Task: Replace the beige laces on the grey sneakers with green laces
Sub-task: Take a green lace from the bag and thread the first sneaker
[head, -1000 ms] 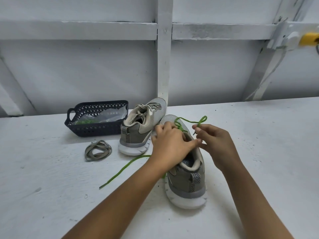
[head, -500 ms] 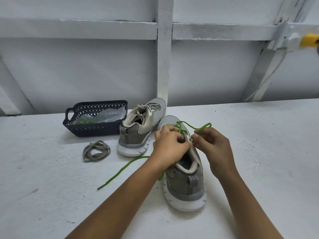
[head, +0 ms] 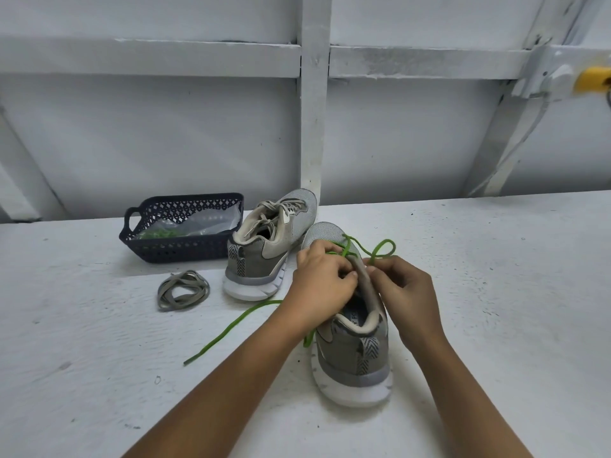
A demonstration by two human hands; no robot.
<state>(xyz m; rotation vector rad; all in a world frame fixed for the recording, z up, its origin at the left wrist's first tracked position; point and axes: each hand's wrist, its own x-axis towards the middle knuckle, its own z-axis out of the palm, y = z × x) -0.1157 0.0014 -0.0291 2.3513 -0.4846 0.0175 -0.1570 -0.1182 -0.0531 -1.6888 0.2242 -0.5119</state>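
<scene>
1. Since a second ago both hands have drawn together over the near sneaker (head: 355,355). The right hand (head: 405,287) has come down from its raised pull, and the lace loop now droops just beyond its knuckles.
2. On the left hand (head: 320,287), the fingers (head: 330,259) curl tight onto the near sneaker's left eyelet edge, with the thumb against the upright tongue and no gap showing.
3. The right fingers (head: 380,266) are curled and pinch the green lace (head: 385,244) just right of the tongue. Only the tongue separates the two sets of fingers.
4. The green lace crosses the toe end ahead of the fingers. Its long tail passes under the left wrist and lies on the tabletop (head: 496,309), trailing left of the left fingers and back toward the person, with its tip free.
5. The far sneaker (head: 274,246), with beige laces in place, stands just left of and beyond the left fingers. Its toe is close beside the near sneaker's toe, and I cannot tell whether they touch.
6. A coiled beige lace (head: 183,290) lies well left of the left fingers. Beyond it a dark basket (head: 178,251) holds a plastic bag (head: 205,223) with green inside, and the basket's right end is against the far sneaker's heel.
7. Open tabletop stretches right of the right fingers to the frame's edge. Its back edge meets the white wall (head: 413,143) just beyond both toes.
</scene>
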